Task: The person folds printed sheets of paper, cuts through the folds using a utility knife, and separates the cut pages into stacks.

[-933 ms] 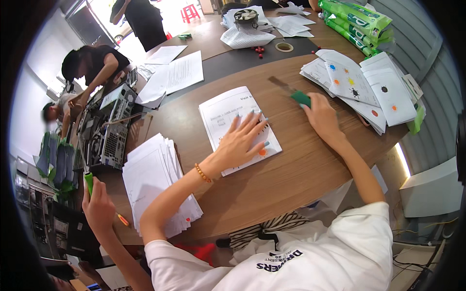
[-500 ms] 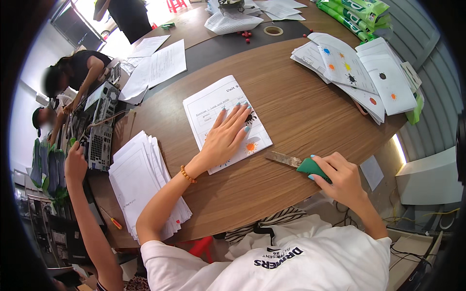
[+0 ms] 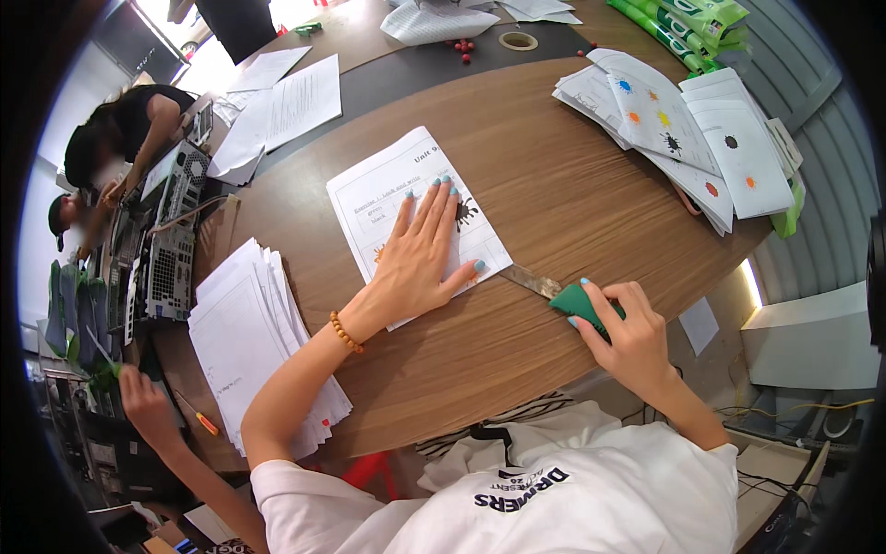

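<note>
My left hand [image 3: 411,258] lies flat with fingers stretched on a folded white printed booklet [image 3: 374,171] with coloured splat pictures, in the middle of the wooden table. My right hand [image 3: 628,337] is wrapped round the green handle of a knife [image 3: 580,305], lying low at the table's right front. Its flat, stained metal blade [image 3: 535,282] points left, with its end at the booklet's right edge; whether the tip is under the paper I cannot tell.
A loose paper stack [image 3: 249,342] lies left, splat-printed booklets [image 3: 720,157] right, green packs [image 3: 692,37] and a tape roll [image 3: 517,42] behind. Co-workers [image 3: 120,138] work at open computer cases [image 3: 171,268]; another person's hand [image 3: 143,402] holds something green at the lower left, near a screwdriver [image 3: 205,420].
My right hand first came down toward me with the knife, then moved left, bringing the blade to the booklet's edge. My left hand stays on the booklet. The neighbouring hand moved down.
</note>
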Demonstrator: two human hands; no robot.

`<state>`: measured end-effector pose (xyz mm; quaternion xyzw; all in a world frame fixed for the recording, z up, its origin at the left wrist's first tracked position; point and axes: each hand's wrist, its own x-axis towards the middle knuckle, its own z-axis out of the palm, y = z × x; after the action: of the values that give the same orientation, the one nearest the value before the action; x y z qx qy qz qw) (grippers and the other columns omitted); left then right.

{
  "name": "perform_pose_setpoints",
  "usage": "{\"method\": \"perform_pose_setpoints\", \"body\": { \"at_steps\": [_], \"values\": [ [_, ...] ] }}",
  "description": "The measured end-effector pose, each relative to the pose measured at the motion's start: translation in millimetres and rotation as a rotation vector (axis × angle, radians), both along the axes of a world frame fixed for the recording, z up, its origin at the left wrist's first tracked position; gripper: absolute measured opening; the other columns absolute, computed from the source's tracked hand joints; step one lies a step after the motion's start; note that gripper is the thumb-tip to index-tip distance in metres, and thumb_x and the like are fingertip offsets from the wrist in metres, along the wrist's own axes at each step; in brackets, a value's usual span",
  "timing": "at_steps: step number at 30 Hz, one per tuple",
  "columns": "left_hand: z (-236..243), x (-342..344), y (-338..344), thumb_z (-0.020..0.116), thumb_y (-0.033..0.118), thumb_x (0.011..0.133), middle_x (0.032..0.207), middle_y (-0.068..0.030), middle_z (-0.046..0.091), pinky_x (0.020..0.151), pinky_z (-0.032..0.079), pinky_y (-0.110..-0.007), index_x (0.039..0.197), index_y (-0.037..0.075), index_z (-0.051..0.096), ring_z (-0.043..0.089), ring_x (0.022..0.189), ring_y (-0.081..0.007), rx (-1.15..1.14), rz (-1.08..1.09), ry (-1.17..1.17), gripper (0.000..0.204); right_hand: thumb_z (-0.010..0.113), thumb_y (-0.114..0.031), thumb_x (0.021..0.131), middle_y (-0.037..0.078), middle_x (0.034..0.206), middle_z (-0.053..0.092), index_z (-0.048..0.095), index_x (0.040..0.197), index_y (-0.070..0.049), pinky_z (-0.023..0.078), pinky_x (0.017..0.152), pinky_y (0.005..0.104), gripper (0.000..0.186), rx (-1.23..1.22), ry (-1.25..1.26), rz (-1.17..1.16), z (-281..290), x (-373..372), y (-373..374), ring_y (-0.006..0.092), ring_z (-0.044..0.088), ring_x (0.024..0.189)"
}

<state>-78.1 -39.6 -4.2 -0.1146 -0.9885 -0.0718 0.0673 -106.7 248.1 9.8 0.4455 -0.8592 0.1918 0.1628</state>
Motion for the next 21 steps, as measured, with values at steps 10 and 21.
{"method": "perform_pose_setpoints", "body": {
  "at_steps": [10, 21],
  "values": [
    [-3.1, 1.3, -1.2, 0.042, 0.043, 0.089, 0.144, -0.0266, 0.017, 0.111, 0.007, -0.044, 0.134, -0.014, 0.021, 0.011, 0.137, -0.0328, 0.006, -0.008, 0.012, 0.076, 0.067, -0.025, 0.077, 0.006, 0.083, 0.051, 0.059, 0.106, -0.004, 0.050, 0.050, 0.0298, 0.036, 0.004, 0.062, 0.043, -5.8, -59.6, -56.7, 0.0197, 0.055, 0.078],
    [-3.1, -2.9, -5.7, 0.044, 0.046, 0.086, 0.143, -0.0265, 0.019, 0.111, 0.008, -0.045, 0.135, -0.012, 0.021, 0.013, 0.137, -0.0334, -0.023, 0.034, 0.029, 0.078, 0.061, -0.033, 0.082, 0.007, 0.084, 0.054, 0.060, 0.101, -0.006, 0.051, 0.060, 0.0341, 0.032, -0.081, 0.238, 0.120, -22.9, -152.2, -173.7, 0.0223, 0.057, 0.081]
  ]
}}
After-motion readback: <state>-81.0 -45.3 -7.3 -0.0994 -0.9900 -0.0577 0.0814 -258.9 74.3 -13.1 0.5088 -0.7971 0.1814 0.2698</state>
